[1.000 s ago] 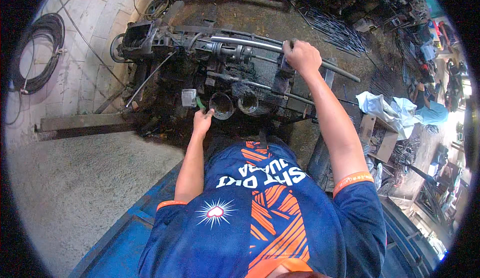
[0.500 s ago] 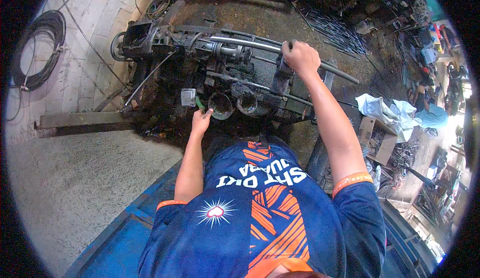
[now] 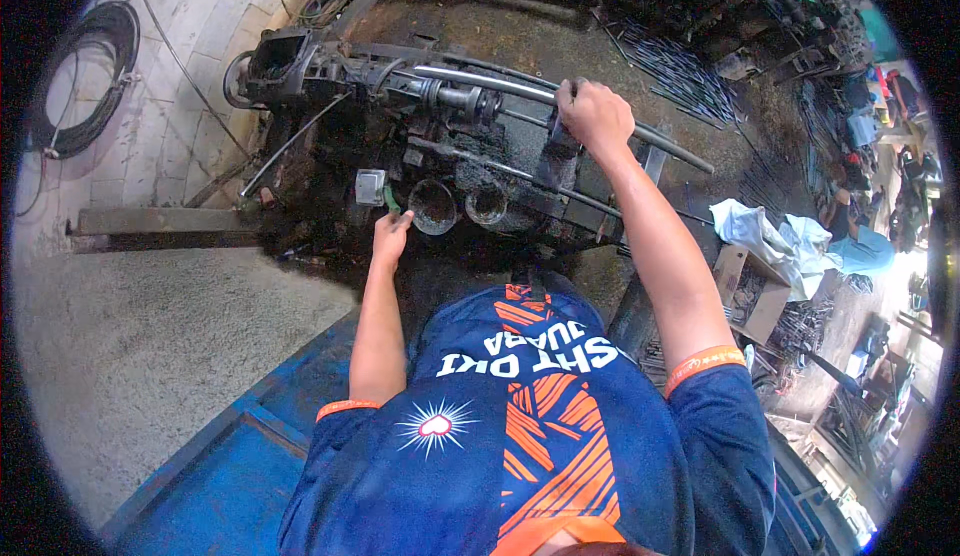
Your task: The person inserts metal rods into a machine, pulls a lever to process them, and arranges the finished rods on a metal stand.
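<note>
Smooth, glossy metal rod (image 3: 490, 82) and rough, matt floor (image 3: 200, 336)

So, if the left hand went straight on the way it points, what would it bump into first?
The left hand would likely meet the green handle right against it; beyond that, the dark metal machine, though depth is hard to judge.

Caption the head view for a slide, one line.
Right hand on a long, shiny metal rod along a dark, grimy machine, left hand holding a short green handle.
</note>
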{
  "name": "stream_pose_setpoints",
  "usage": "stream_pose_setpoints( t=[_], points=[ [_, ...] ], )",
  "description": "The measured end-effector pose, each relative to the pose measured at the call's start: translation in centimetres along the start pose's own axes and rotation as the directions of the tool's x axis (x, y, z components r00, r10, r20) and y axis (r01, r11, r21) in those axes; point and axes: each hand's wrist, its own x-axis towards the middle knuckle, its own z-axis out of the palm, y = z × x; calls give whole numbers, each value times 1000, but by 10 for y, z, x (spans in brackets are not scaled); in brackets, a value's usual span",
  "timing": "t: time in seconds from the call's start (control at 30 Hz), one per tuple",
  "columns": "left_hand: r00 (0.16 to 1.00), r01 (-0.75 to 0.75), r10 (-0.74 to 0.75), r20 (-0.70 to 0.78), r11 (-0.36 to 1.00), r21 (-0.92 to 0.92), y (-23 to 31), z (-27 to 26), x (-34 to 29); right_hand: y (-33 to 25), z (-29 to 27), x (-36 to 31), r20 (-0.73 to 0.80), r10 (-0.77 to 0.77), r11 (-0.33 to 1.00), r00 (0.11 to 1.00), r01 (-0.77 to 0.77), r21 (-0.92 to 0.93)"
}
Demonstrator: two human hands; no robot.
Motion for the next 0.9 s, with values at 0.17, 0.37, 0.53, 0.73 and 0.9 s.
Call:
stream_pose_setpoints(
  t=[0.17,0.37,0.53,0.73,0.9],
  points=[
    [1000,-14,15,-17,999,41,-1,2,-1,2,1,1,37,17,1000,999,-16,-19],
    [1000,11,-11,-17,1000,-13,-10,1,2,1,-1,4,83,19,999,996,-17,-32],
    [999,5,-7,-43,999,-34,-1,7,-3,3,1,5,98,20,1000,995,-18,-18],
    [999,4,-3,-41,1000,20,-7,6,1,3,1,4,109,10,1000,994,-9,-4],
    [999,38,-38,-3,999,19,-30,-1,10,0,0,5,125,15,1000,992,-14,-6]
  ],
)
